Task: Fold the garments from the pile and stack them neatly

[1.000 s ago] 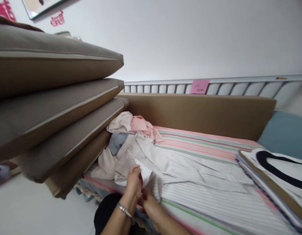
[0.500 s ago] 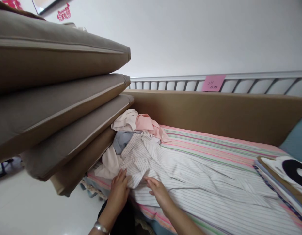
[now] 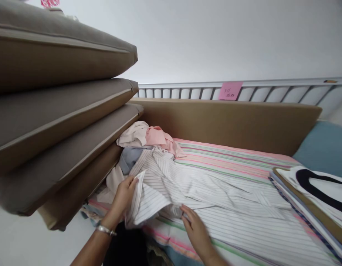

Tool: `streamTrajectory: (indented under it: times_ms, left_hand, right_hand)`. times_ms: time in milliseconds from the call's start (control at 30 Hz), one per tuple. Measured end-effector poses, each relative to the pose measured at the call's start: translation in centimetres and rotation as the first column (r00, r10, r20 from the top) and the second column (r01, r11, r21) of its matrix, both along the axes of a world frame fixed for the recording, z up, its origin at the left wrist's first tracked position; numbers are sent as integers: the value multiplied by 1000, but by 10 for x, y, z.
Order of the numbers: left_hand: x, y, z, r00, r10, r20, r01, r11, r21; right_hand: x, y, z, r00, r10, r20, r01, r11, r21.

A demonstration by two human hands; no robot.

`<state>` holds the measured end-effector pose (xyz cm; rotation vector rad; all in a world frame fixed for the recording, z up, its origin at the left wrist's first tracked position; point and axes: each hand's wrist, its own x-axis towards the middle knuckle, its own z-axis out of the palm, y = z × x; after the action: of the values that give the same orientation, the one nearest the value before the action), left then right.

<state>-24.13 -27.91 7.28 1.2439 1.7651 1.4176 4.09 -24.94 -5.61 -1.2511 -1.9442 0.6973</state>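
A white pin-striped shirt (image 3: 215, 192) lies spread across the striped bed sheet (image 3: 237, 162). My left hand (image 3: 123, 195), with a silver bracelet at the wrist, is closed on the shirt's left edge and lifts it into a fold. My right hand (image 3: 194, 227) rests on the shirt near the front edge of the bed, fingers pressed on the cloth. A heap of other clothes, cream, pink (image 3: 156, 136) and blue-grey (image 3: 129, 157), lies just beyond the shirt's collar.
Several brown cushions (image 3: 57, 122) are stacked slanting at the left, overhanging the floor. A brown padded backrest (image 3: 229, 122) runs behind the bed, with a white rail and a pink note (image 3: 230, 91) above. Folded clothes (image 3: 312, 192) and a teal pillow (image 3: 323, 147) sit at the right.
My left hand has taken hold of the shirt's left edge and raised it. My right hand has slid right and nearer along the shirt. The view has shifted slightly.
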Motion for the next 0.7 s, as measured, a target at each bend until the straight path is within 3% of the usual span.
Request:
streamTrajectory:
  times_ms: [67, 133, 233, 333, 400, 467, 567, 700]
  left_hand:
    - [6, 8, 15, 917, 25, 397, -5, 999, -52]
    - [17, 14, 25, 723, 62, 688, 5, 996, -95]
    - [45, 16, 27, 575, 91, 813, -34, 996, -88]
    - [81, 14, 20, 411, 72, 909, -115, 993, -26]
    - [104, 12, 15, 307, 63, 950, -198, 980, -1]
    - [121, 10, 11, 288, 43, 957, -235, 972, 27]
    - [140, 8, 7, 369, -61, 927, -185, 973, 138]
    - [157, 7, -3, 484, -205, 851, 19, 974, 224]
  right_hand:
    - [-3, 0, 7, 996, -37, -84, 32, 998, -58]
    - [-5, -6, 19, 979, -79, -190, 54, 989, -137]
    - [-10, -23, 39, 931, -95, -354, -23, 949, -316]
    - [-16, -43, 48, 852, -122, -508, -219, 800, -559]
    - [-20, -52, 47, 796, -112, -594, -332, 741, -584]
    - [-22, -56, 46, 772, -79, -631, -334, 793, -509]
    - [-23, -57, 50, 763, -134, -632, -202, 880, -430]
    - [-30, -50, 58, 772, -174, -611, -150, 885, -442]
